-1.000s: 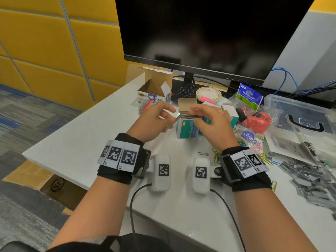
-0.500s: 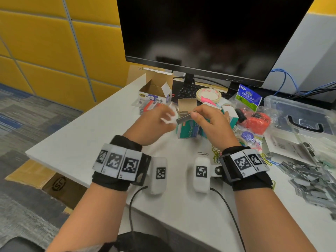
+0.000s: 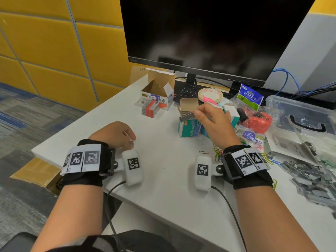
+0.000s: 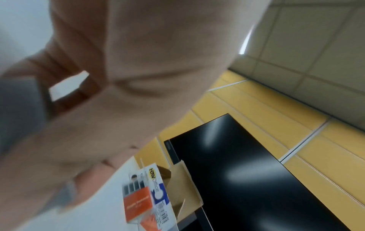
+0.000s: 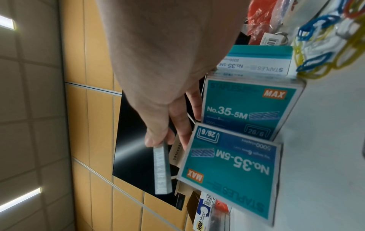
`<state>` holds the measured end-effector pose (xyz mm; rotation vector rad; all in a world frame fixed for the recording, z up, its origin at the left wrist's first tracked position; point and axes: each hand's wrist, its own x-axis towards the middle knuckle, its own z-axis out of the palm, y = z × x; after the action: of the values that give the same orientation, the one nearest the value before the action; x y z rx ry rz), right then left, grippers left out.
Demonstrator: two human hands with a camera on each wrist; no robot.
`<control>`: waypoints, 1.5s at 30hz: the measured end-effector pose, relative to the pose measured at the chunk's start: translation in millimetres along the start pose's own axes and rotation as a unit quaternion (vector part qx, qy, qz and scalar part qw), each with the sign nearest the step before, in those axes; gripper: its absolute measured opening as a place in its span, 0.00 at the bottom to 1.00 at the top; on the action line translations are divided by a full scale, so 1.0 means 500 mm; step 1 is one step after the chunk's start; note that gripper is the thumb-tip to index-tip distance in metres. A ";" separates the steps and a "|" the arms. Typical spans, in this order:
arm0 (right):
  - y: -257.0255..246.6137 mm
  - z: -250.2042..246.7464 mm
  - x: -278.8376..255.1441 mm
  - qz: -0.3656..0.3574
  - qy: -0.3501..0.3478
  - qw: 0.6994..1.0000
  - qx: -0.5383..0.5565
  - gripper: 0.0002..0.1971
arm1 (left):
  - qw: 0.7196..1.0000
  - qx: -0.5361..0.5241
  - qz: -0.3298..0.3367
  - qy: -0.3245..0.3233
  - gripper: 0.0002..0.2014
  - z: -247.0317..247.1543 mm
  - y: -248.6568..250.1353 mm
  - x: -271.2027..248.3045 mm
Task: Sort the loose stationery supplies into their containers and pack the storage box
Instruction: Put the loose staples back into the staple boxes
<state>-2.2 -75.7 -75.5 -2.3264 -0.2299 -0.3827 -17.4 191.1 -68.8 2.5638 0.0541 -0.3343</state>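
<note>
While the right hand [image 3: 211, 120] pinches a strip of staples [image 3: 187, 116] between thumb and forefinger, held level over the open flap of a teal staple box [image 3: 189, 128], the left hand [image 3: 116, 135] sits low near the front edge of the tabletop [image 3: 163, 160]. Its fingers are curled; something small and grey shows at the fingertips, but the left wrist view is too blurred to say whether it is held. Cannot tell.

Right wrist view: strip [image 5: 163, 168] gripped at one end only, the rest sticking out free. A second teal staple box [image 5: 250, 107] stands just behind the first.

Handling judgement: the strip is light, rigid along its length, but only glued together, so it likely snaps if bent or knocked against the carton wall. Smooth metal, a bit slippery. Better taken on the flat sides near mid-length, fed in lengthwise, parallel to the box opening.

Loose staple strips [image 3: 312, 180] heaped at the right of the tabletop, well apart from the boxes; the pile looks jumbled. Coloured paper clips [image 3: 218, 153] lie near the right wrist. Clear storage box [image 3: 300, 110] at far right, with its lid resting in it or over it.
</note>
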 end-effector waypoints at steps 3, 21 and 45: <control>-0.001 0.000 0.000 -0.002 0.005 1.000 0.002 0.09 | 1.000 -0.010 0.020 0.016 0.06 0.008 0.010 0.016; -0.014 0.009 0.002 0.017 0.131 0.983 0.124 0.11 | 0.892 -0.252 0.350 0.139 0.20 0.050 0.207 0.089; 0.006 0.016 0.014 0.068 0.144 0.960 0.229 0.15 | 0.841 -0.353 0.383 0.147 0.17 0.093 0.172 0.114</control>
<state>6.7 -71.9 -80.7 -1.7946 -0.0113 -0.5304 36.6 91.8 -76.2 1.6873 -0.6092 0.3402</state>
